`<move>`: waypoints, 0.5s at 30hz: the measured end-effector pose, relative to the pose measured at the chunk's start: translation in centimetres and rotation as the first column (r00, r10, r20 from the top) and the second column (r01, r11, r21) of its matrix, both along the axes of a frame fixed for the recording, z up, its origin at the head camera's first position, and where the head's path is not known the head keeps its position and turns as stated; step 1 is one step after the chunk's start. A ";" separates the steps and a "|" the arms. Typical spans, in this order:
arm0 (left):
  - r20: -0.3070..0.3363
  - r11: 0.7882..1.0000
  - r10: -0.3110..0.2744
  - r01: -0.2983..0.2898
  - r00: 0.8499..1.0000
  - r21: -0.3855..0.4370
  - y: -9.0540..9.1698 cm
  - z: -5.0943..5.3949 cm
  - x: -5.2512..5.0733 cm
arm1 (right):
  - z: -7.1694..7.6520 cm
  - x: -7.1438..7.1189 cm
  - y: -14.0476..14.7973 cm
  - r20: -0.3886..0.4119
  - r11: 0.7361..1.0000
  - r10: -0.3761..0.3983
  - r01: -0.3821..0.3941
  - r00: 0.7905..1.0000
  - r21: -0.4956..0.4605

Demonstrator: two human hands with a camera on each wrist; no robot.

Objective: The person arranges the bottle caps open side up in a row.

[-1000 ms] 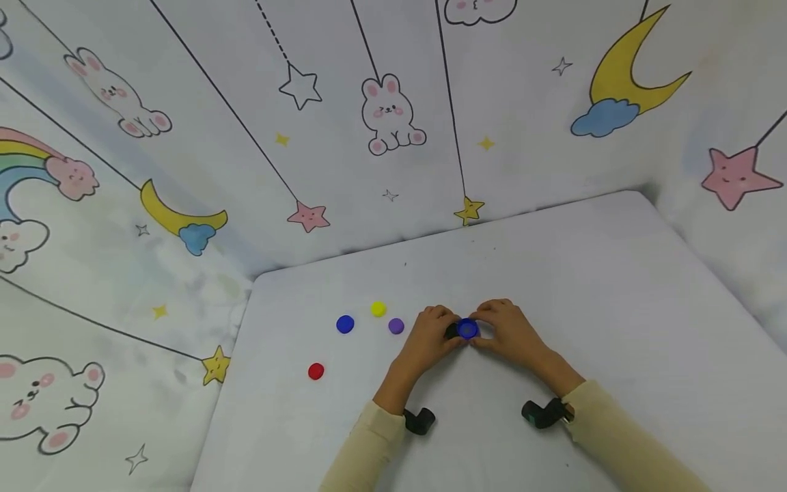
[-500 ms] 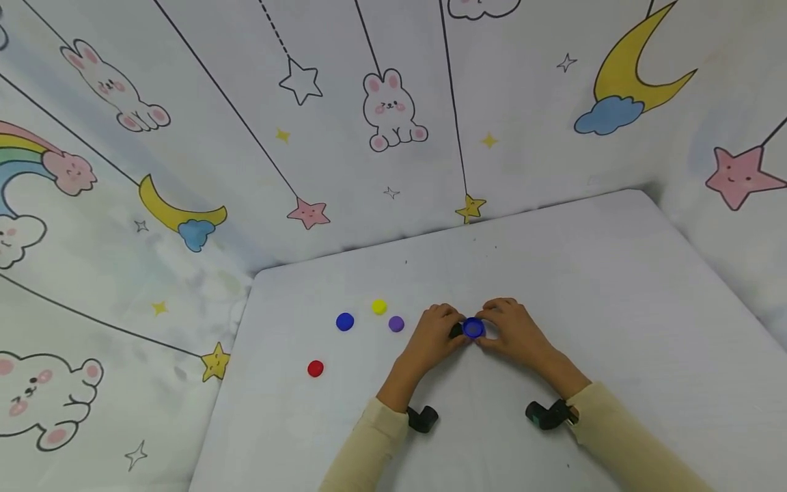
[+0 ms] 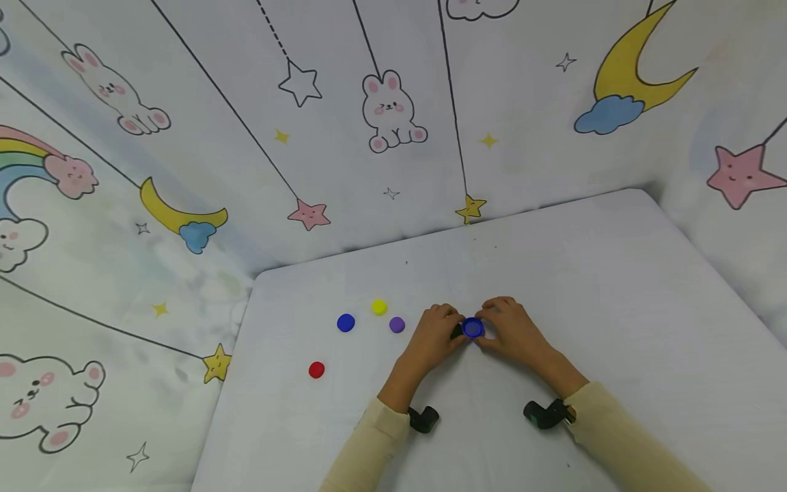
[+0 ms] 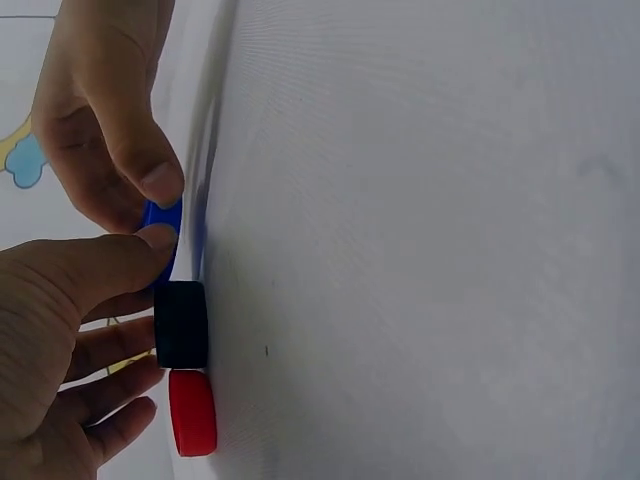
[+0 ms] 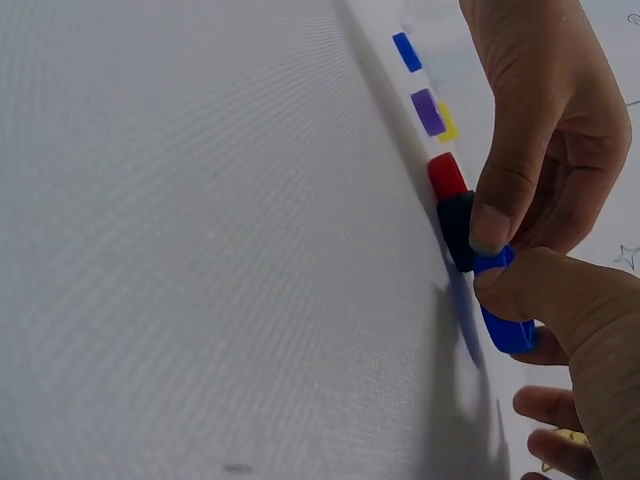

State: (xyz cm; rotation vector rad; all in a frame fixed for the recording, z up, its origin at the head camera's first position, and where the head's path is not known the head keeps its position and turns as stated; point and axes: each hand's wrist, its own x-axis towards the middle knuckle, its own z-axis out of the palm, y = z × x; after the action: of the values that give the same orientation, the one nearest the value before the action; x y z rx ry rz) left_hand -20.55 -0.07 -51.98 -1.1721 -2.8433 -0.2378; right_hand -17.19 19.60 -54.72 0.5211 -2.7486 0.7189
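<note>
Between the two hands is a blue round cap (image 3: 473, 328), shown ring-like from above. My left hand (image 3: 435, 336) pinches its left side, and my right hand (image 3: 515, 333) holds the right side. In the right wrist view, the blue cap (image 5: 512, 332) lies between the right thumb and fingers, with the left thumb tip at its other end. A black cap (image 4: 181, 325) stands beside it in the left wrist view, and a red cap (image 4: 193, 413) adjoins the black one. From the head view the black cap (image 3: 456, 331) is partly covered by the left hand; this red one is hidden.
On the white table (image 3: 590, 273), left of the hands, lie a blue disc (image 3: 346, 322), a yellow disc (image 3: 379, 307), a purple disc (image 3: 397, 324) and a red disc (image 3: 316, 370). A patterned wall covering (image 3: 246, 137) rises behind the table.
Both hands and the blue cap have shifted slightly to the right since a second ago. Over the last half second they look nearly still, and the grip is unchanged.
</note>
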 end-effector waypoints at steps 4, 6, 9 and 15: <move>-0.010 1.000 -0.006 0.006 1.000 0.007 0.0 -0.1 0.0 | -0.1 0.0 -0.1 0.015 1.000 -0.002 0.002 1.000 0.003; -0.018 1.000 -0.005 0.005 1.000 0.002 -0.1 -0.2 0.0 | -0.2 0.0 -0.1 0.018 1.000 -0.003 0.003 1.000 0.010; -0.030 1.000 -0.004 0.003 1.000 -0.009 -0.1 -0.4 0.0 | -0.4 -0.1 -0.2 0.013 1.000 -0.009 0.008 1.000 0.030; -0.061 1.000 0.001 -0.001 0.998 -0.013 -0.3 -0.9 0.1 | -0.9 -0.1 -0.5 -0.009 0.997 -0.020 0.021 1.000 0.069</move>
State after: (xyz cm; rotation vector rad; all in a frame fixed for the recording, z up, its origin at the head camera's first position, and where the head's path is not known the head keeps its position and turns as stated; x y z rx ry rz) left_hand -20.45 -0.40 -52.84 -1.1594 -2.7967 -0.1810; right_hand -17.31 19.10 -55.62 0.5084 -2.7751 0.6181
